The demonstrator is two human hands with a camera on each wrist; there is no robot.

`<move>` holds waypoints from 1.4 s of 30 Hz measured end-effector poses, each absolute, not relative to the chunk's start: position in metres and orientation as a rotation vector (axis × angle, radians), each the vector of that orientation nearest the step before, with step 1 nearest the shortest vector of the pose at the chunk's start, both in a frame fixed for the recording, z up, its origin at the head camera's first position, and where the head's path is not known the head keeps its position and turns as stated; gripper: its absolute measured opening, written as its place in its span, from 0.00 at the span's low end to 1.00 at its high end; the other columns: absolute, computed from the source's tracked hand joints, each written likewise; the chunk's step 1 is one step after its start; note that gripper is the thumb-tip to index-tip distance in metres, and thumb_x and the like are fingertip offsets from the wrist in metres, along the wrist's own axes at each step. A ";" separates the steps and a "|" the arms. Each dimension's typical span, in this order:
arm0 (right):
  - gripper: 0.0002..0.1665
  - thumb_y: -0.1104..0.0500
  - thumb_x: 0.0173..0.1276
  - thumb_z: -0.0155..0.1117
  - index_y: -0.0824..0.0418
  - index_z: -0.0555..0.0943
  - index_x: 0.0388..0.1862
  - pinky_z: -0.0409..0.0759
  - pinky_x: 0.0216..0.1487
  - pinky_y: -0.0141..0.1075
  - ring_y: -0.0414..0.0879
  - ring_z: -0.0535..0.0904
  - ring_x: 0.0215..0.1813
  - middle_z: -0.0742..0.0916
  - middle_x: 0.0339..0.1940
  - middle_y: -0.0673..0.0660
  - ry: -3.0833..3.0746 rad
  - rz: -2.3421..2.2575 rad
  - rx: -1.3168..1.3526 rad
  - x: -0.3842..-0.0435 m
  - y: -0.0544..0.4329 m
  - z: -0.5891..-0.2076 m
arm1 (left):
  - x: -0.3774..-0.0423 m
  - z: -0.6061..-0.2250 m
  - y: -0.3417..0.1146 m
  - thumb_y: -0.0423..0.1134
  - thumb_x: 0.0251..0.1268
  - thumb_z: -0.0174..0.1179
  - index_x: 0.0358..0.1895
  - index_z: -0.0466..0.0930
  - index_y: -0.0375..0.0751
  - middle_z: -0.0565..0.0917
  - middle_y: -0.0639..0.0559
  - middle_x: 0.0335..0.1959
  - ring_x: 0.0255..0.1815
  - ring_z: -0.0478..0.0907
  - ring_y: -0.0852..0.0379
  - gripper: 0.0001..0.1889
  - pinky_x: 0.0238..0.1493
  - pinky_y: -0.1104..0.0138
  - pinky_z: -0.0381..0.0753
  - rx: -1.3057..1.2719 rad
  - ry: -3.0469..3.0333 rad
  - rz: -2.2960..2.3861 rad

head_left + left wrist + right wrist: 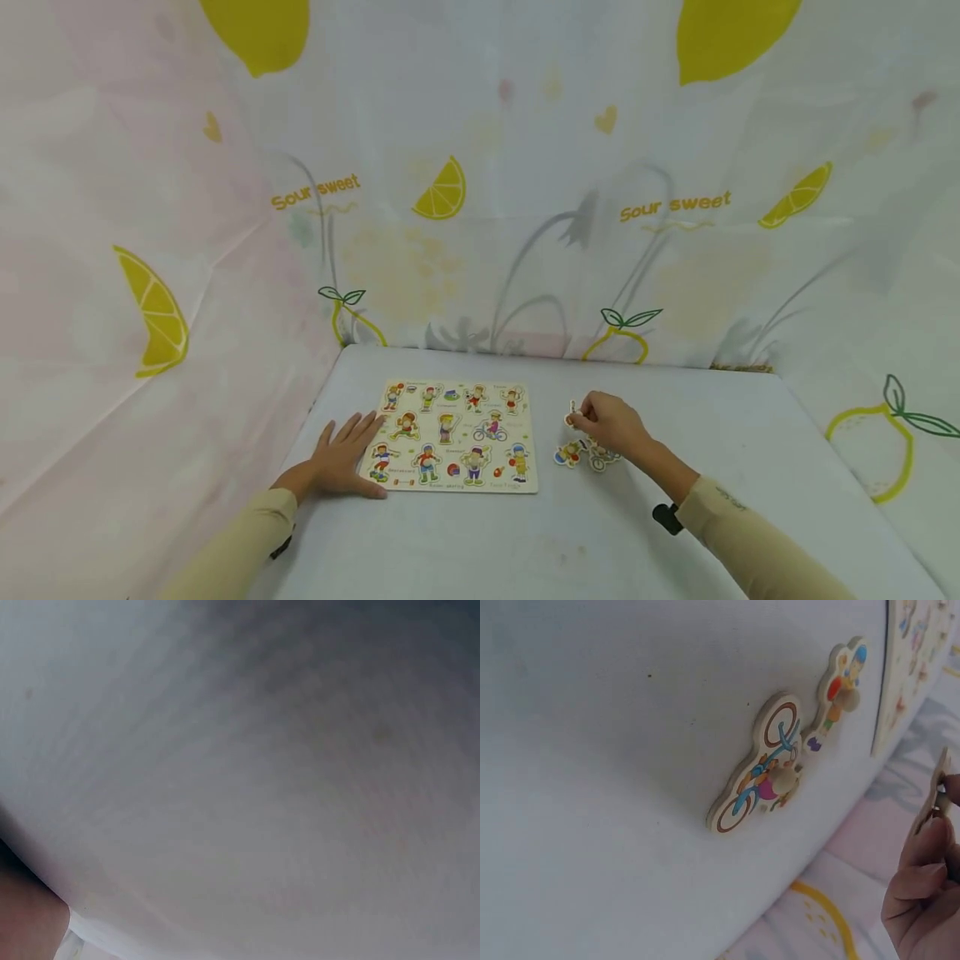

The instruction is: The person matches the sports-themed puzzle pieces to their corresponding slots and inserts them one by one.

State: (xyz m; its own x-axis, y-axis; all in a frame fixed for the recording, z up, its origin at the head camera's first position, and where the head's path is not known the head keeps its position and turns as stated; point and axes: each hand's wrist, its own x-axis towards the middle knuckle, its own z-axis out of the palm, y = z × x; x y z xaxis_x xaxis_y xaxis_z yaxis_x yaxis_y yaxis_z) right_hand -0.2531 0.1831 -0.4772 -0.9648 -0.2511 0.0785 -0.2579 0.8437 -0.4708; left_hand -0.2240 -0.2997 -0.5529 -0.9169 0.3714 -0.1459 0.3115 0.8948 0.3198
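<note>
A wooden puzzle board [462, 475] with printed sports figures lies flat on the table. My left hand [347, 457] rests along its left edge, fingers spread and thumb near the front corner. To the right of the board, my right hand [611, 422] pinches a small wooden puzzle piece [572, 414] between thumb and fingers. In the right wrist view this held piece [930, 796] is seen nearly edge-on. Below that hand lie a cyclist puzzle piece [744, 796] and a blue-capped figure piece [855, 667], each with a round wooden knob.
The white table [660, 392] stands against hanging cloth [495, 275] printed with lemons at the back and sides. A black wrist strap part [666, 518] hangs below my right sleeve. The left wrist view shows mostly tabletop [225, 825].
</note>
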 end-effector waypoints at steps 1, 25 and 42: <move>0.14 0.52 0.67 0.68 0.58 0.76 0.28 0.65 0.21 0.31 0.40 0.69 0.22 0.77 0.20 0.49 -3.004 0.769 0.421 -0.255 0.180 -0.479 | -0.223 -0.553 -0.301 0.80 0.33 0.66 0.80 0.44 0.42 0.47 0.38 0.81 0.80 0.40 0.33 0.72 0.71 0.31 0.32 0.509 2.853 0.421; 0.17 0.46 0.68 0.65 0.57 0.79 0.27 0.63 0.19 0.29 0.39 0.69 0.20 0.80 0.19 0.48 -2.955 0.871 0.507 -0.271 0.092 -0.475 | -0.248 -0.547 -0.305 0.86 0.29 0.61 0.81 0.40 0.48 0.43 0.45 0.83 0.82 0.37 0.38 0.74 0.73 0.33 0.30 0.497 2.883 0.323; 0.23 0.47 0.68 0.65 0.55 0.78 0.15 0.58 0.12 0.29 0.38 0.65 0.11 0.79 0.09 0.46 -2.816 1.210 0.534 -0.249 0.024 -0.506 | -0.229 -0.551 -0.300 0.82 0.33 0.64 0.81 0.40 0.46 0.42 0.43 0.83 0.82 0.36 0.38 0.73 0.74 0.34 0.29 0.445 2.829 0.355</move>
State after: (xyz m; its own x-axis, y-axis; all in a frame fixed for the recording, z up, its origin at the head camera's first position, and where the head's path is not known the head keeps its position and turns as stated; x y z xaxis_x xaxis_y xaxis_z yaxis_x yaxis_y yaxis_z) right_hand -0.2487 0.0244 -0.5062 -0.9406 -0.2990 0.1606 -0.3223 0.6386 -0.6988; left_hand -0.2294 -0.3004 -0.5513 -0.9206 0.3284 -0.2112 0.2661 0.9236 0.2761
